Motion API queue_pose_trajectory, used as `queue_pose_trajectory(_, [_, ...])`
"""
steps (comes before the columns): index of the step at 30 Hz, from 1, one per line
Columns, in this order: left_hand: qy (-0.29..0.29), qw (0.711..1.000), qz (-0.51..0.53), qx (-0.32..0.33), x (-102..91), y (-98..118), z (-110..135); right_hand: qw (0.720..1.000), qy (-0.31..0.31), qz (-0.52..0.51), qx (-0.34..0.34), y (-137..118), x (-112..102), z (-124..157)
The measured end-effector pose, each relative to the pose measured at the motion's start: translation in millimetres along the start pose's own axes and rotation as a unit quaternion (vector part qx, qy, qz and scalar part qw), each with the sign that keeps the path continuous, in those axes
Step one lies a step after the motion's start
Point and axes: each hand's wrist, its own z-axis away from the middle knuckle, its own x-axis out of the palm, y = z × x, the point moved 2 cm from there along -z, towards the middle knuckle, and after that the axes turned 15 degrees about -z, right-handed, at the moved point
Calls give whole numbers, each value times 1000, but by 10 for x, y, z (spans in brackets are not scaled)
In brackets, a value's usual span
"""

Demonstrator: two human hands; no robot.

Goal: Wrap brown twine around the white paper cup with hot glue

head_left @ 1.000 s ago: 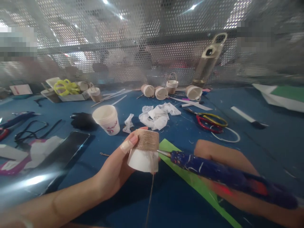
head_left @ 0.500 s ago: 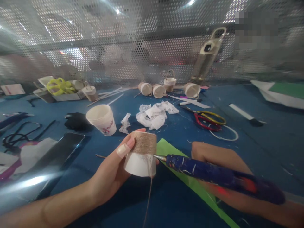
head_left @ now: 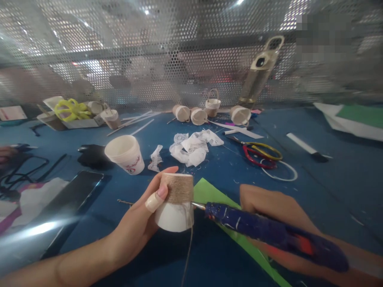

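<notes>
My left hand (head_left: pixel 143 215) grips an upside-down paper cup (head_left: pixel 172 217), thumb on its side and the other fingers behind. Brown twine (head_left: pixel 179 188) is wound round the cup's upper part, and a loose strand hangs down past the rim. In my right hand (head_left: pixel 275 211) is a dark blue glue gun (head_left: pixel 254 227) with a red part glowing on it. The metal nozzle points left and is at the cup's right side, at the lower edge of the twine; whether it touches I cannot tell. My right fingers are partly hidden behind the gun.
Stacked paper cups (head_left: pixel 125 153), crumpled white lace (head_left: pixel 194 147) and scissors (head_left: pixel 260 155) lie beyond my hands. A green sheet (head_left: pixel 206 191) is under the gun. Left is a phone (head_left: pixel 74 203). Twine-wrapped cups (head_left: pixel 199 115) and a bottle (head_left: pixel 260 71) stand by the mesh screen. Another person's hand (head_left: pixel 6 153) shows far left.
The view has shifted slightly, so most things sit a little lower and further left. The nozzle stays at the cup's side. Another person's hand has appeared at the left edge.
</notes>
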Motion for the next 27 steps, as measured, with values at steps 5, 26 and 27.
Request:
queue_pose_trajectory(5, [14,1000,-11,-12,-4,4,6,1000,-9,20,-4,-2,-3,-11])
queue_pose_trajectory(26, [7,998,-36,48,86,-9,90,997,19,67,-27,-111,24,96])
queue_pose_trajectory(27, [9,998,-37,50,93,0,101,997,13,67,-25,-112,20,100])
